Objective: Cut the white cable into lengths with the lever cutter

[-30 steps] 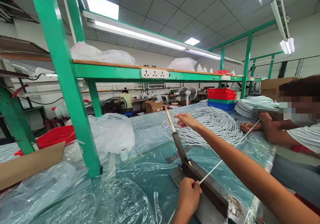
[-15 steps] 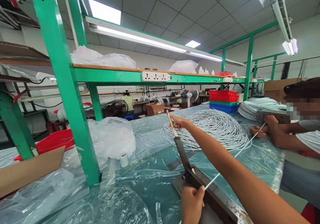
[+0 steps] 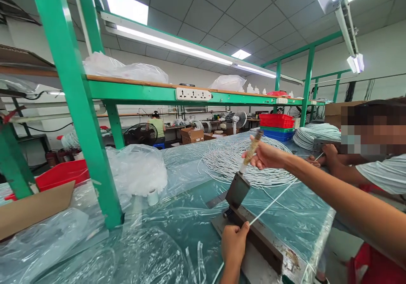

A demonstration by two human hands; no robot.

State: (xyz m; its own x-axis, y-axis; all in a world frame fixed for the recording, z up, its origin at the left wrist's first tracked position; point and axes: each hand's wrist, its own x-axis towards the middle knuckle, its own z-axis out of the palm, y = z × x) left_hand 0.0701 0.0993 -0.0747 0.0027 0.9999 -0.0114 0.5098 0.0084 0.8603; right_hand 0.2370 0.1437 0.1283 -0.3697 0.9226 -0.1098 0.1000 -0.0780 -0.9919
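Note:
My left hand (image 3: 234, 244) pinches a white cable (image 3: 269, 205) between thumb and fingers, close over the metal base of a lever cutter (image 3: 261, 244). From there the cable slants up to the right, passing behind my right forearm. A tail of it shows below my left wrist. My right hand (image 3: 261, 153) is on the worn handle (image 3: 251, 150) of the cutter, thumb and fingers around it. The cutter's blade arm (image 3: 237, 189) stands raised and tilted right. Behind my right hand lies a large loose coil of white cable (image 3: 218, 163).
A co-worker's hand (image 3: 330, 153) is by a metal block at the right, near another cable coil (image 3: 312, 136). Stacked red and blue trays (image 3: 276, 121) stand behind. A green post (image 3: 78, 119), plastic bags (image 3: 139, 172) and a small white roll (image 3: 152, 197) are at the left.
My right hand has swung the cutter's handle to the right, and the blade arm now shows its broad side. My left hand keeps its pinch on the cable. The view has shifted slightly.

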